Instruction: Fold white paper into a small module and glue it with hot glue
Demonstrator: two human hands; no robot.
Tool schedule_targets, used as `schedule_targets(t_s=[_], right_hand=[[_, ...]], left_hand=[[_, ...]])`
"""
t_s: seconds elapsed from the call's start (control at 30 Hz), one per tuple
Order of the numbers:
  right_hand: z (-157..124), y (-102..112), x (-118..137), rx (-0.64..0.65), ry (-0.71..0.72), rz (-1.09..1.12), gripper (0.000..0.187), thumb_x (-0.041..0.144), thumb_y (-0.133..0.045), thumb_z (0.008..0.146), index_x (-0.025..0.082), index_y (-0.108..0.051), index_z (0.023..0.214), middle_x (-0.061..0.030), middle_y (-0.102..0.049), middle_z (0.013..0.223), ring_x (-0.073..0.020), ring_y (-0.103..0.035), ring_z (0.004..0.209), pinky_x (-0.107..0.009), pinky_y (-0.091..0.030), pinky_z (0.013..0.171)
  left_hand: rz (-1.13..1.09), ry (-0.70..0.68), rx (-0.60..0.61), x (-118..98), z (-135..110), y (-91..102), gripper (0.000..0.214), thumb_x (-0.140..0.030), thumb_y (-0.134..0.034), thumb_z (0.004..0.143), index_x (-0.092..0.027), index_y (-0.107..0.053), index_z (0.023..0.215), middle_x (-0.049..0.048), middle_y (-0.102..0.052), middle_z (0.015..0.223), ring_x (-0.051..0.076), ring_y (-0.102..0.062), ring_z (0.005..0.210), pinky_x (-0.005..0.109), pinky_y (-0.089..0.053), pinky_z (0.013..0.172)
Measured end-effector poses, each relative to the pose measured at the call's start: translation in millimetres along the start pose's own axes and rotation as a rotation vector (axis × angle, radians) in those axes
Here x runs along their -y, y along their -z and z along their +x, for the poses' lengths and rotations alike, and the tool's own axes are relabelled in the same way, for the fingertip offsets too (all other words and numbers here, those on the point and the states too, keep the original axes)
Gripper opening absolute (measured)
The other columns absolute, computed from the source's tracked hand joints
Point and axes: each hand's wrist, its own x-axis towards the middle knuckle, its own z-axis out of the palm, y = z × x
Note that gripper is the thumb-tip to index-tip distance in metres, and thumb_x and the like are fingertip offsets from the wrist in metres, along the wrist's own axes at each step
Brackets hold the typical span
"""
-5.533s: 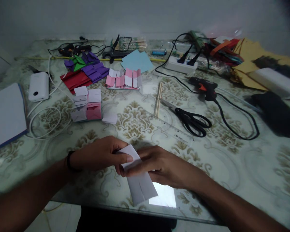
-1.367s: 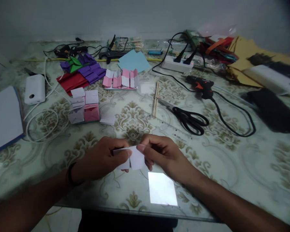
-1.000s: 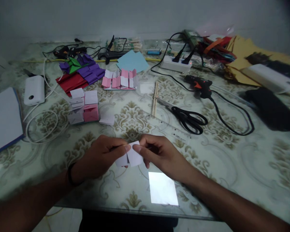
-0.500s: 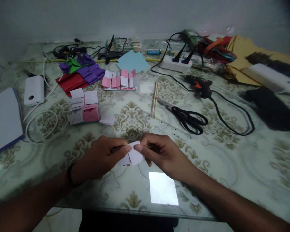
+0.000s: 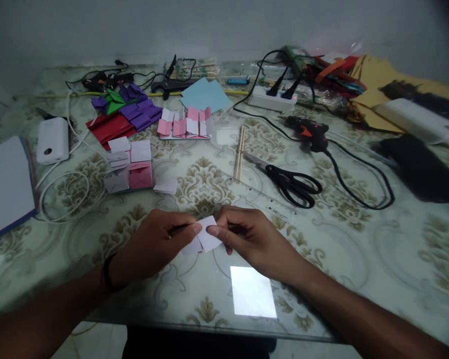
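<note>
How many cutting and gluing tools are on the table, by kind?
Scissors: 1
Glue guns: 2, one by the scissors, one at the back
Total: 3
Both the left hand and right hand pinch the folded white paper.

- The left hand (image 5: 155, 244) is bare, without rings or a glove.
- A thin black band (image 5: 107, 272) circles the left wrist.
- The left forearm is bare, with no sleeve in view.
- The right hand (image 5: 252, 239) is bare too; its wrist and forearm carry nothing.
</note>
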Motion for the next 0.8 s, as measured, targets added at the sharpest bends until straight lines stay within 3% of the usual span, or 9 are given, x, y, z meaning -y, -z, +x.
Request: schedule_targets(t_s=[0.37, 0.53, 0.67, 0.8], right_hand=[[0.5, 0.2, 0.7, 0.01, -0.003, -0.048, 0.05, 0.055, -0.065, 0.098, 0.019, -0.057, 0.064, 0.0033, -0.051, 0.063, -0.0108, -0.044, 0.058, -0.026, -0.033, 0.054], [0.9, 1.9, 0.1, 0.043, -0.046, -0.069, 0.049, 0.054, -0.065, 0.098, 0.018, -0.057, 0.065, 0.0043, -0.051, 0.058, -0.0098, -0.043, 0.054, -0.025, -0.031, 0.052], [1.2, 2.8, -0.9, 0.043, -0.083, -0.029, 0.046, 0.051, -0.067, 0.097, 0.018, -0.057, 0.066, 0.0045, -0.049, 0.058, -0.0096, -0.041, 0.054, -0.025, -0.031, 0.051], [1.1, 4.8, -0.8, 0.067, -0.101, 0.082, 0.031, 0.044, -0.069, 0.096, 0.018, -0.064, 0.081, 0.0038, -0.053, 0.064, -0.0108, -0.047, 0.057, -0.024, -0.036, 0.052]], left_hand=[[-0.088, 0.023, -0.001, 3.9, -0.1, 3.1, 0.042, -0.041, -0.053, 0.1, -0.016, -0.059, 0.066, -0.0054, -0.036, 0.059, 0.009, -0.032, 0.055, 0.025, -0.024, 0.051], [-0.124, 0.058, 0.063, 8.9, 4.4, 1.9, 0.042, -0.044, -0.056, 0.098, -0.014, -0.067, 0.071, -0.0047, -0.047, 0.059, 0.009, -0.039, 0.056, 0.023, -0.027, 0.049], [-0.185, 0.11, 0.168, 5.7, 3.6, 2.3, 0.041, -0.041, -0.054, 0.101, -0.013, -0.073, 0.078, 0.0001, -0.07, 0.069, 0.011, -0.058, 0.061, 0.021, -0.039, 0.055], [-0.35, 0.166, 0.139, 5.0, 3.3, 0.7, 0.037, -0.042, -0.056, 0.101, -0.012, -0.074, 0.089, 0.0045, -0.078, 0.074, 0.015, -0.072, 0.065, 0.021, -0.052, 0.061]])
